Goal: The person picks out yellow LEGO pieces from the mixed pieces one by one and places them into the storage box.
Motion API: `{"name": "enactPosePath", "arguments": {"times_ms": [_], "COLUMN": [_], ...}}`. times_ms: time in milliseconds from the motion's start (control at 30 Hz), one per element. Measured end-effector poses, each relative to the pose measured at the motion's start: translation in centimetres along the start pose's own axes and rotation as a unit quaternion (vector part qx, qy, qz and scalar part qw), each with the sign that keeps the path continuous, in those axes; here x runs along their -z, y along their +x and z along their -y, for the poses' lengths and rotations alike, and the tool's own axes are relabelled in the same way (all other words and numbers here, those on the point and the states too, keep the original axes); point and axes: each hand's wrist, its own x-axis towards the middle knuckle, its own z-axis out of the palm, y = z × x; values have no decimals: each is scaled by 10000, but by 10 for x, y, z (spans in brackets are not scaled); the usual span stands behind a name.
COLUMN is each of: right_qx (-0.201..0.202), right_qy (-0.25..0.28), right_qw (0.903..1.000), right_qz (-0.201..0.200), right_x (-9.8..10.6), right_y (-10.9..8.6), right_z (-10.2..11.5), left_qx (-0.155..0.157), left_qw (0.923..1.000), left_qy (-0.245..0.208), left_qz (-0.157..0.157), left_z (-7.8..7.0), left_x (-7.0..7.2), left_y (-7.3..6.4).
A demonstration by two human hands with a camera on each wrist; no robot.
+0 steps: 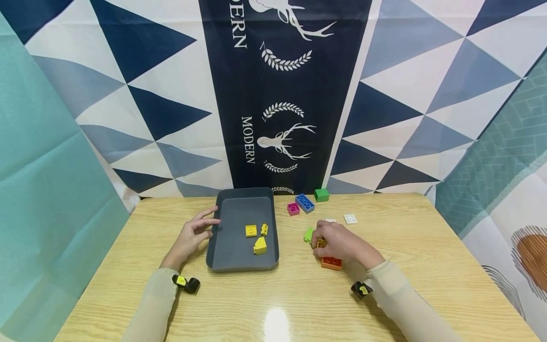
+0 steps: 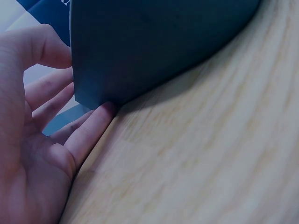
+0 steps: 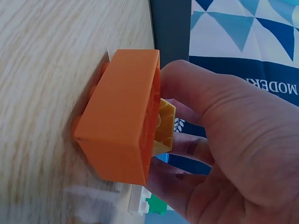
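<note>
My left hand [image 1: 192, 240] is at the left side of a dark grey tray [image 1: 243, 262], its fingers spread and touching the rim. In the left wrist view the fingertips meet the tray's outer wall [image 2: 140, 51]. Inside the tray lie a yellow square brick [image 1: 250, 231], a small yellow piece [image 1: 264, 229] and a yellow sloped brick [image 1: 260, 246]. My right hand [image 1: 339, 240] bends its fingers round an amber-yellow brick [image 3: 164, 126], partly hidden by the hand. An orange brick [image 3: 117, 98], studs down, lies directly beside it. A lime green brick [image 1: 308, 235] sits left of the fingers.
Behind the right hand stand a magenta brick [image 1: 293, 209], a blue brick [image 1: 305, 203] and a green brick [image 1: 322, 195]. A white brick [image 1: 350, 219] lies further right; another white one [image 1: 331, 220] is partly covered by the hand. Patterned cloth [image 1: 282, 95] hangs along the table's back edge.
</note>
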Motion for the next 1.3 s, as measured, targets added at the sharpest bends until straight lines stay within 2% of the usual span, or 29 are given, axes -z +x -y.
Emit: {"name": "enactPosePath", "arguments": {"times_ms": [1067, 1300], "right_qx": [-39, 92], "right_qy": [2, -105], "right_qw": [10000, 9999], "right_qz": [64, -28], "right_x": [5, 11], "right_y": [-1, -2], "right_z": [5, 6], "left_qx": [14, 10], "left_qw": [10000, 10000], "left_qy": [-56, -49], "left_qz": [43, 17], "left_z": [0, 0], "left_x": [0, 0], "left_y": [-1, -1]}}
